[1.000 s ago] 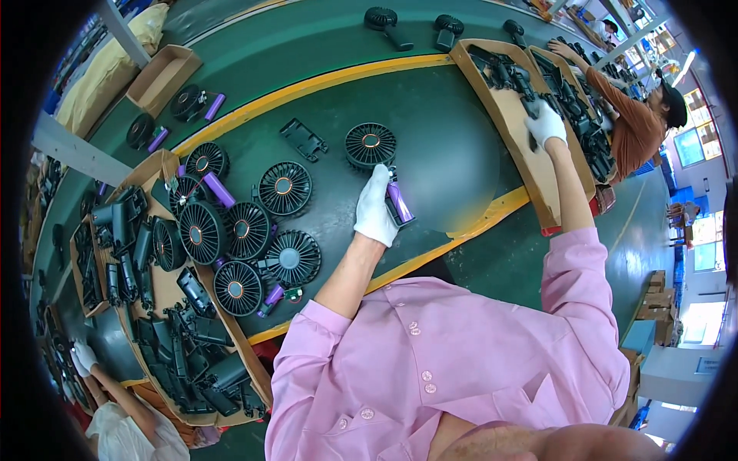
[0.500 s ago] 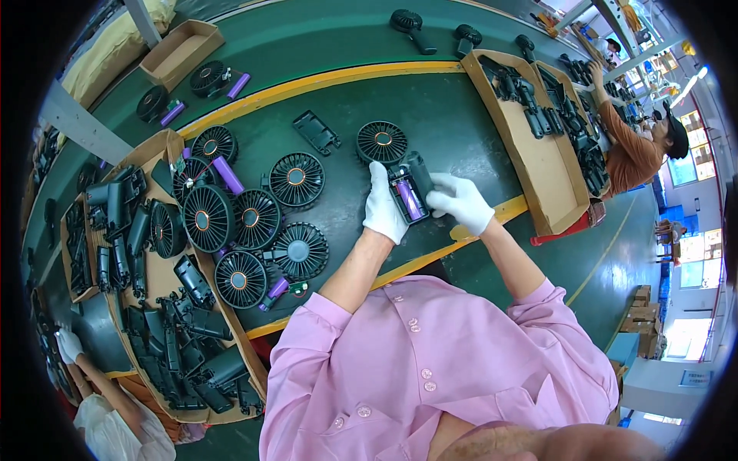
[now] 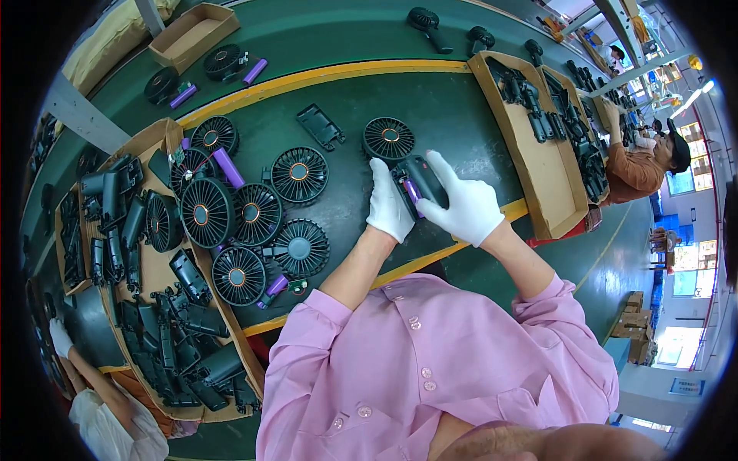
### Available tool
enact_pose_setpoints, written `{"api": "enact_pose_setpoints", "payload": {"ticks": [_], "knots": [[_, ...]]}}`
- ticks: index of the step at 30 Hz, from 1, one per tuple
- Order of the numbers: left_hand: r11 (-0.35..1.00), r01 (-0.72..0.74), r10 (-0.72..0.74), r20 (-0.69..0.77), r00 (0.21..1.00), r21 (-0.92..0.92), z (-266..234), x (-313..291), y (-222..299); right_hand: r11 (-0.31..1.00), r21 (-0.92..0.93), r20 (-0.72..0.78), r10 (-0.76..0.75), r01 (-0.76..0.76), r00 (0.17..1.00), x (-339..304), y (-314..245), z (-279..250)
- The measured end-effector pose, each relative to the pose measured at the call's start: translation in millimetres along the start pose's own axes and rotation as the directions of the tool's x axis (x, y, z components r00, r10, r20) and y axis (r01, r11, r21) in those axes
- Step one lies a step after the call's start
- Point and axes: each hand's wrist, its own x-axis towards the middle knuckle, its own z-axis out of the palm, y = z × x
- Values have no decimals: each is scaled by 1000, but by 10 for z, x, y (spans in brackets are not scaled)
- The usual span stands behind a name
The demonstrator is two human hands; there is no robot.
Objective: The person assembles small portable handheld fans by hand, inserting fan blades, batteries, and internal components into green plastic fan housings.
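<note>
Both gloved hands meet over the green belt (image 3: 338,38): left hand (image 3: 390,203) and right hand (image 3: 463,206) together grip a black fan handle shell (image 3: 421,180) with a purple battery cell (image 3: 413,193) seated in it, left fingers wrapped along its near side, right fingers laid over its top. Just beyond the hands sits one round black fan head (image 3: 388,138); more fan heads (image 3: 254,211) lie crowded to the left of the left hand, spilling onto a cardboard tray (image 3: 146,142) of black parts. Right of the right hand lies a second cardboard tray (image 3: 538,169) holding black handle pieces, where a co-worker's hand (image 3: 613,115) reaches in.
</note>
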Motion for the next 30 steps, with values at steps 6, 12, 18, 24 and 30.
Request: {"api": "enact_pose_setpoints", "payload": {"ticks": [6,12,18,24,30], "knots": [[1000,22,-22,21,1000,-5,-196,130,-99,969,-237,221,-15,69,975,70,-116,16],[996,80,-76,83,994,-46,-153,86,-84,947,-280,270,-79,156,960,104,13,61],[978,170,-161,78,984,-118,-96,37,-88,895,-321,345,-195,310,918,37,174,169],[989,-30,14,115,993,142,-136,24,-184,936,-191,300,-233,297,925,-72,333,323],[869,-145,106,108,989,474,-232,95,-243,987,49,323,-161,154,933,-68,400,202]]}}
